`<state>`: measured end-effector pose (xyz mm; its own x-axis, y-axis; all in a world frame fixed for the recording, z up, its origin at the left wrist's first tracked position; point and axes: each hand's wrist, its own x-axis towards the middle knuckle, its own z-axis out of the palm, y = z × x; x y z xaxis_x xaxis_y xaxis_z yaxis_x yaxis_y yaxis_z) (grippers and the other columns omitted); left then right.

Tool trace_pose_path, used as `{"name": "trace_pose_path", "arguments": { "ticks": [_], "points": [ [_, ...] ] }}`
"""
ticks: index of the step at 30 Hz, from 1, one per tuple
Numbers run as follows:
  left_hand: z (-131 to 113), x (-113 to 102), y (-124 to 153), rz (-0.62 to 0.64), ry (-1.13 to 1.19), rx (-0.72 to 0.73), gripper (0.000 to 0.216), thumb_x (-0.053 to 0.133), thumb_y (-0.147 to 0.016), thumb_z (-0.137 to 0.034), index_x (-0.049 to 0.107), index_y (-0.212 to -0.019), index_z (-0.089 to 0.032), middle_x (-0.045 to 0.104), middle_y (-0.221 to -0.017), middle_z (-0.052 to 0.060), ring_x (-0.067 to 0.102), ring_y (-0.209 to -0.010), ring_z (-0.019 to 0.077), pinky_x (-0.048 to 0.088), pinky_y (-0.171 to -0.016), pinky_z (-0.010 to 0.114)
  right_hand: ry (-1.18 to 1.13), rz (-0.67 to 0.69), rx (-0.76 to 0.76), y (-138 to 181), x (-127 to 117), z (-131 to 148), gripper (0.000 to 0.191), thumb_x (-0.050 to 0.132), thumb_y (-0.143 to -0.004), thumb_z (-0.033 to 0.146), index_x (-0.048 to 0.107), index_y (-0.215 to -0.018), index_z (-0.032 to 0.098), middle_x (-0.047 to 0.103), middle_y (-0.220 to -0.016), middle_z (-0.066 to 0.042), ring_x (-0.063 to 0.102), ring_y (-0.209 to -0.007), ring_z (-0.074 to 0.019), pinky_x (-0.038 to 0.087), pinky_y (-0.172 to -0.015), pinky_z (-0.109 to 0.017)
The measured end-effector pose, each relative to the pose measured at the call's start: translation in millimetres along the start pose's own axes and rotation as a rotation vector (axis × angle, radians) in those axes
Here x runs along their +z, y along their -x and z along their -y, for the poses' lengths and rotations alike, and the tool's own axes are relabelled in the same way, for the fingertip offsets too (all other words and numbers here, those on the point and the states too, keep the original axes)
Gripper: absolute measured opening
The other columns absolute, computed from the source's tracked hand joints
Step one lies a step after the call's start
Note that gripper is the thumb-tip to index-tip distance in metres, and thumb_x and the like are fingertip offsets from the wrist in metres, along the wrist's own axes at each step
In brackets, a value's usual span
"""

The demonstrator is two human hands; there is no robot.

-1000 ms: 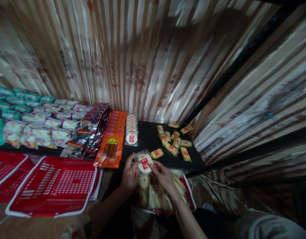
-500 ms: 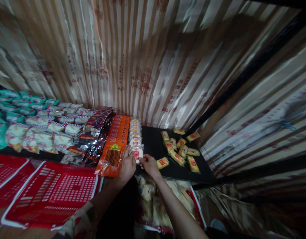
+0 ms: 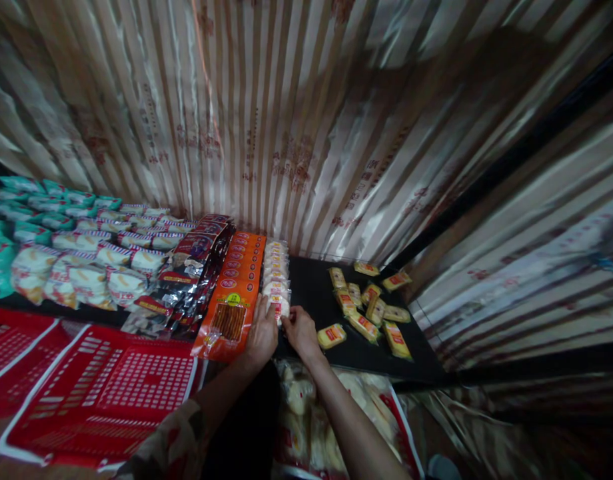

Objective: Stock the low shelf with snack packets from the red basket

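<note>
In the head view, a row of round, white, clear-wrapped packets [image 3: 276, 265] is already running near to far along the flat black shelf [image 3: 309, 283], while more pale packets [image 3: 351, 385] are filling the white-rimmed red plastic basket [image 3: 407, 427] below. Left hand [image 3: 260, 335] and right hand [image 3: 301, 331] are grasping the row's red-labelled nearest packet [image 3: 278, 310], sitting between them!

White round packet [image 3: 282, 307], red label showing, near end of row [image 3: 276, 264]
</note>
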<state>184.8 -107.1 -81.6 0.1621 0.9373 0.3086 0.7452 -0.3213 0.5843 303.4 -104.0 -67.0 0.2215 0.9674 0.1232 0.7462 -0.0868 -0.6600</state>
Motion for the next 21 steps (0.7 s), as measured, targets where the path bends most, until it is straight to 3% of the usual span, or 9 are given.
{"name": "trace_pose_path", "arguments": {
  "ticks": [4,12,17,21],
  "points": [
    [-1.5,0.8,-0.8,0.020,-0.032,0.017,0.042,0.037,-0.083,-0.009,0.050,-0.123,-0.012,0.043,-0.138,0.015,0.026,-0.136,0.0256,0.033,-0.108,0.044,0.085,-0.079,-0.060,1.9,3.5,-2.1,0.022,0.054,-0.075,0.019,0.058,-0.096,0.017,0.065,-0.082,-0.010,0.062,-0.070,-0.0207,0.047,-0.064,-0.030],
    [-4.1,2.1,0.5,0.021,-0.080,0.001,0.042,0.035,-0.083,-0.008,0.048,-0.123,-0.010,0.044,-0.137,0.016,0.025,-0.136,0.0267,0.033,-0.107,0.044,0.045,-0.055,-0.086,11.9,0.2,-1.7,0.030,0.047,-0.080,0.020,0.056,-0.108,0.012,0.063,-0.090,-0.013,0.061,-0.080,-0.0214,0.049,-0.073,-0.033],
    [-6.7,-7.0,7.5,0.003,-0.054,0.059,0.043,0.035,-0.082,-0.007,0.048,-0.123,-0.011,0.041,-0.139,0.014,0.024,-0.137,0.0260,0.033,-0.108,0.043,-0.083,-0.043,-0.125,43.9,-14.3,-8.0,0.033,0.043,-0.084,0.023,0.055,-0.113,0.013,0.063,-0.097,-0.012,0.061,-0.076,-0.0177,0.050,-0.076,-0.033],
    [-26.2,-17.2,26.8,0.018,0.020,0.138,0.036,0.035,-0.083,-0.007,0.056,-0.112,-0.013,0.050,-0.127,0.013,0.040,-0.125,0.0229,0.037,-0.105,0.040,-0.109,0.013,-0.185,85.8,-27.9,-24.3,0.028,0.039,-0.087,0.024,0.060,-0.105,0.017,0.065,-0.098,-0.010,0.062,-0.091,-0.0187,0.049,-0.083,-0.032]
  ]
}}
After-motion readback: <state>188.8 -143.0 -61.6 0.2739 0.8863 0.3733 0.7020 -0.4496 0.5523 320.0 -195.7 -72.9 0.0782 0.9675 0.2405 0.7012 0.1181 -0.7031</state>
